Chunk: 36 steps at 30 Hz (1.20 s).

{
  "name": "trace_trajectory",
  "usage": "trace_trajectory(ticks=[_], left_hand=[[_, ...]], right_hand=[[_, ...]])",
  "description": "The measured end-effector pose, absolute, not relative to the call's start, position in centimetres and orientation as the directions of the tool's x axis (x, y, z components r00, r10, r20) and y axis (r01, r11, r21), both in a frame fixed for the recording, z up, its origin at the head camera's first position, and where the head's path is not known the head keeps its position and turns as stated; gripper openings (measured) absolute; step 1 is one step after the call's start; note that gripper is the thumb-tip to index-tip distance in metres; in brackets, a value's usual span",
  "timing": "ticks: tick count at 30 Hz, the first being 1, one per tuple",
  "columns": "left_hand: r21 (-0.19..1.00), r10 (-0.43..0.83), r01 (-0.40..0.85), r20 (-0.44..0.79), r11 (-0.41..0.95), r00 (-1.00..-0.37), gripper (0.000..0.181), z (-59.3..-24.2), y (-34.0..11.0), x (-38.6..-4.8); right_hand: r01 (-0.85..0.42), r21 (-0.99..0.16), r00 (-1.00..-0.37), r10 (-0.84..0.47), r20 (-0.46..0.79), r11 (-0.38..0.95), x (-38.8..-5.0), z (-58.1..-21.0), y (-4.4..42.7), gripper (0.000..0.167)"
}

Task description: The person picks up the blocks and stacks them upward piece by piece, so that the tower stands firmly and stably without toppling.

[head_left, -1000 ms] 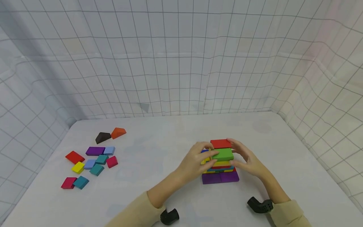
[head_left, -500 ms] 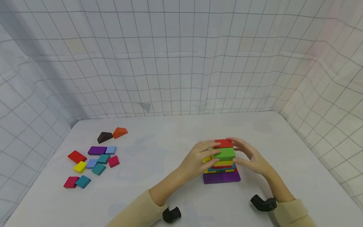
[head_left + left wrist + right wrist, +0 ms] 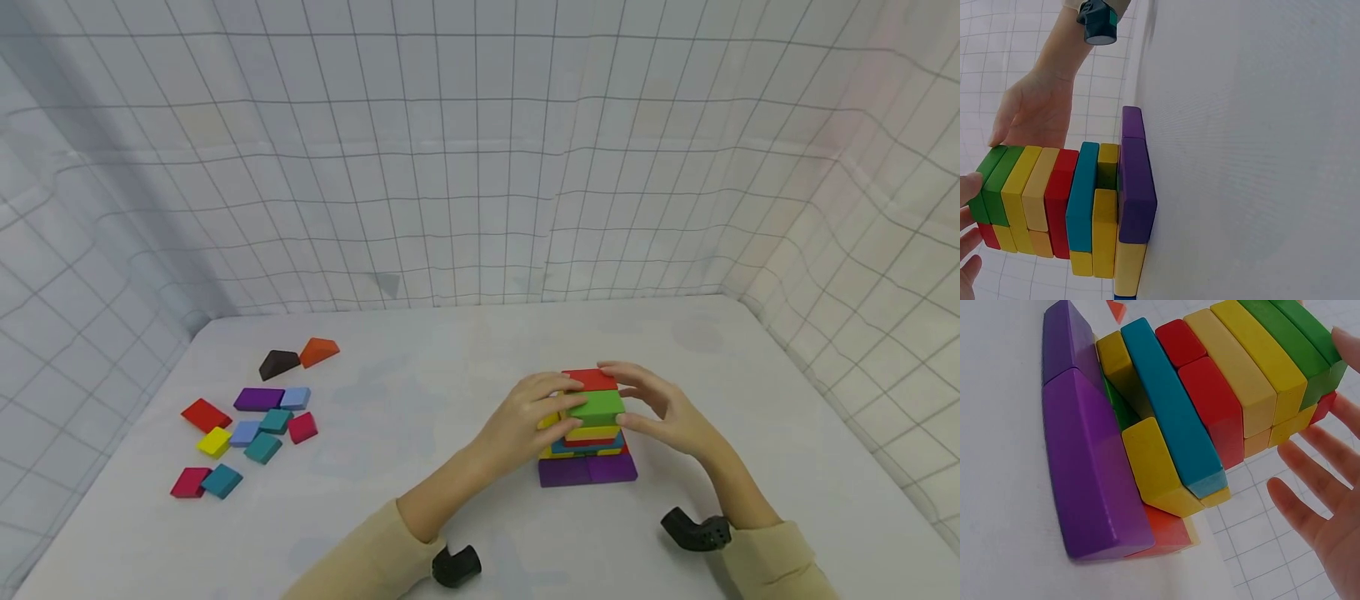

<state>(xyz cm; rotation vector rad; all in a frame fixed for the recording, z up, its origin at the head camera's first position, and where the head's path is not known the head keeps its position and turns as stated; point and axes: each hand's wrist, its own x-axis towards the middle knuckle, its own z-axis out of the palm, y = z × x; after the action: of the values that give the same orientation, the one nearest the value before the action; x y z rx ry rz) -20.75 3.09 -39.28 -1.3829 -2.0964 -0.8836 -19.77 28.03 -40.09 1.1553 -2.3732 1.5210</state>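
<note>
A layered stack of coloured wooden blocks stands between my hands, with a green block [image 3: 598, 406] and a red block [image 3: 591, 380] on top. Purple blocks [image 3: 564, 472] form its front base. Above them, the right wrist view shows yellow blocks, a teal block [image 3: 1172, 406], red blocks, a cream block [image 3: 1232, 375] and more yellow. My left hand [image 3: 517, 417] is at the stack's left, fingers extended over the top blocks and touching the green one. My right hand [image 3: 667, 417] is at the right, fingers spread, thumb by the green block's corner and a fingertip at the red block.
Loose blocks lie on the left of the white table: black [image 3: 278, 364], orange [image 3: 318, 352], purple [image 3: 258, 400], red [image 3: 206, 416], yellow [image 3: 214, 442], and several teal, light blue and crimson ones. Grid-patterned white cloth [image 3: 480, 167] hangs behind and at the sides.
My left fingers have shifted over onto the top red and green blocks. My right hand has stayed beside the stack with small finger shifts. The view has drifted slightly.
</note>
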Motion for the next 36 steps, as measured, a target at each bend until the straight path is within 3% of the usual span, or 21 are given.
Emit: trace_trajectory(ticks=[11,16,21,23,27,32,36], left_hand=[[0.261,0.611,0.926,0.697,0.273,-0.376,0.03,-39.5,2.9,-20.9],[0.326,0.587,0.9,0.682,0.29,-0.436,0.04,-39.6,1.4,-20.7],[0.37,0.511,0.862,0.697,0.345,-0.504,0.041,-40.0,-3.7,-21.3],[0.381,0.464,0.836,0.702,0.395,-0.539,0.041,-40.3,-6.6,-21.7],[0.44,0.349,0.707,0.648,0.553,-0.677,0.041,-41.5,-13.3,-22.3],[0.509,0.239,0.464,0.446,0.725,-0.862,0.043,-43.0,-21.1,-21.9],[0.484,0.221,0.352,0.307,0.801,-0.926,0.047,-43.8,-25.1,-21.2]], right_hand=[[-0.617,-0.758,-0.725,-0.525,0.445,0.21,-19.8,-40.2,28.0,0.055],[-0.609,-0.765,-0.731,-0.521,0.44,0.209,-19.8,-40.3,27.9,0.055],[-0.577,-0.784,-0.76,-0.502,0.413,0.229,-19.6,-40.3,27.9,0.056],[-0.577,-0.783,-0.762,-0.498,0.415,0.231,-19.6,-40.2,27.9,0.056],[-0.59,-0.777,-0.753,-0.498,0.43,0.221,-19.5,-40.2,28.0,0.056],[-0.598,-0.773,-0.745,-0.503,0.438,0.213,-19.5,-40.2,28.0,0.056],[-0.589,-0.778,-0.752,-0.501,0.428,0.218,-19.5,-40.2,27.9,0.056]])
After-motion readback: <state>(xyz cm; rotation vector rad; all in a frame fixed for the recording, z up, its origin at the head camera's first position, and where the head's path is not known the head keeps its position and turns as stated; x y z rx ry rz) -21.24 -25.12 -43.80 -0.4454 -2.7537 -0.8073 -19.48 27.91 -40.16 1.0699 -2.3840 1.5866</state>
